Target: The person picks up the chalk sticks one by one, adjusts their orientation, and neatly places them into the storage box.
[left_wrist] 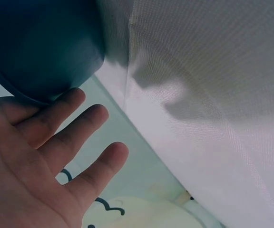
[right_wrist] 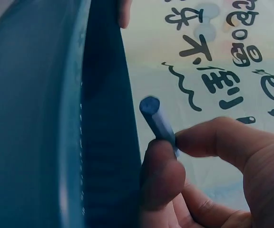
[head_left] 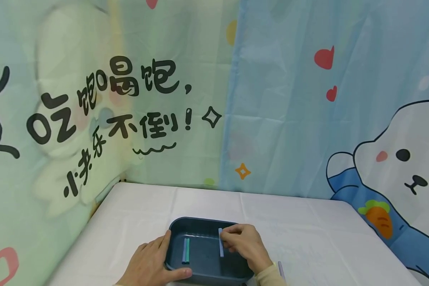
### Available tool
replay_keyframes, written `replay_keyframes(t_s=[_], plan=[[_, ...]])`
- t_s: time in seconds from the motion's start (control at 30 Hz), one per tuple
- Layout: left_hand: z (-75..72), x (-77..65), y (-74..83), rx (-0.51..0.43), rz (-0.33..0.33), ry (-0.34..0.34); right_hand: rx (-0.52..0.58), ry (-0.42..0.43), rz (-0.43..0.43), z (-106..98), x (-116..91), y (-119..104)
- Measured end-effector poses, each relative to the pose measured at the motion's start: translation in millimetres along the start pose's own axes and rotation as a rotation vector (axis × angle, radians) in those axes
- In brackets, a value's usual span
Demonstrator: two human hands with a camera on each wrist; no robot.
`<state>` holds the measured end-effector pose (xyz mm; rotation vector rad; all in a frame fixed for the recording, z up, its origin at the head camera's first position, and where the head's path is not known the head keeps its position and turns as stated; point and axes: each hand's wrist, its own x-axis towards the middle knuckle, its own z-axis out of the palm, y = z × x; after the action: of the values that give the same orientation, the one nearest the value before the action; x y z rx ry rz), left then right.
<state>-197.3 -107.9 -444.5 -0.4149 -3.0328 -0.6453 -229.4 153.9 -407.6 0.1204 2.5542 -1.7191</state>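
One pale blue stick (head_left: 221,247) held over a dark blue tray (head_left: 204,254)

The worktop (head_left: 314,234) before me is white, with soft creases, and it stands in a corner of printed cloth walls (head_left: 193,35). One wall part is pale green with black writing; the other is light blue, with one white cartoon animal (head_left: 400,147) and one carrot (head_left: 378,219) on its clothes.

I count one tray, two hands and at least four sticks. Inside the tray, on its left side, one blue stick (head_left: 184,251) and one green stick (head_left: 188,251) lie side by side. The right hand (head_left: 246,244) has its grip clamped on the pale blue stick, between thumb and forefinger, over the tray's right part. One lavender stick (head_left: 281,271) lies on the worktop near the sleeve (head_left: 271,275). The left hand (head_left: 148,260) touches the tray's left side, its grip apart, fingers straight.
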Motion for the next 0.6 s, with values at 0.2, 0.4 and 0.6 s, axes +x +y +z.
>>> replay_keyframes(t_s=[0.2, 0.4, 0.6], plan=[[-0.1, 0.9, -0.1, 0.01, -0.005, -0.001, 0.002, 0.005, 0.009, 16, 3, 0], [0.7, 0.6, -1.0, 0.006, -0.002, 0.004, -0.017, -0.007, -0.033, 31, 7, -3], [1.6, 0.8, -2.0, -0.004, 0.001, -0.001, -0.029, -0.01, -0.056, 47, 12, -1]])
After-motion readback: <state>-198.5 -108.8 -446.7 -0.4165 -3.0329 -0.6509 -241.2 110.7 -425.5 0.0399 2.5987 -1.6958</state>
